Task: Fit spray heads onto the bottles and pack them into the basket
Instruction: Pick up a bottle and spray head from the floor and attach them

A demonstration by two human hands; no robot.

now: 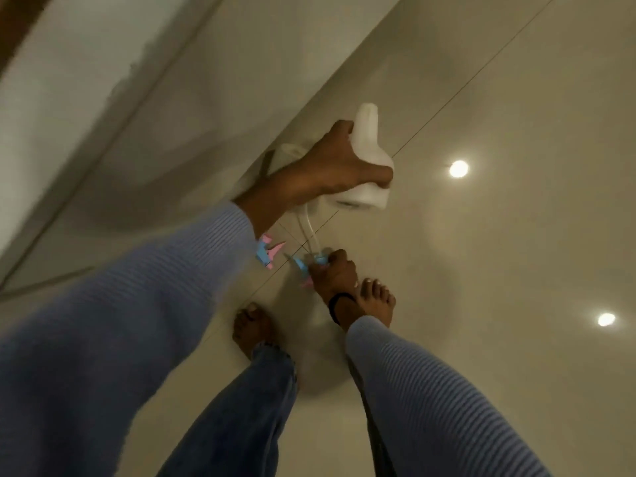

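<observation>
Standing barefoot on a glossy beige tiled floor (499, 253), the person looks straight down at both hands, each in a ribbed light-blue sleeve. The left hand (330, 166) is clasped around a translucent white bottle (366, 156), thumb on the near side and fingers wrapped over its shoulder, so the bottle hangs in the air above the floor, tilted, with its narrow neck pointing away toward the top of the view and its wider base toward the camera. The right hand (335, 275) is lower and closer to the feet, clenched around a blue and pink spray head (304, 270); the head's trigger pokes out to the left of the fist, and a thin clear dip tube (308, 232) runs up from it toward the base of the bottle. A dark band circles the right wrist.

A second blue and pink spray head (268, 253) shows just beside the edge of the left sleeve, partly hidden by it; whether it lies on the floor or is held cannot be told. Behind the left hand a pale, blurred shape with a dark strap-like edge sits low on the floor, too smeared to identify. Two bare feet in frayed blue jeans stand either side of the right forearm. Two round ceiling lights are reflected in the tiles at the right. The whole view is motion-blurred, the left side most of all
</observation>
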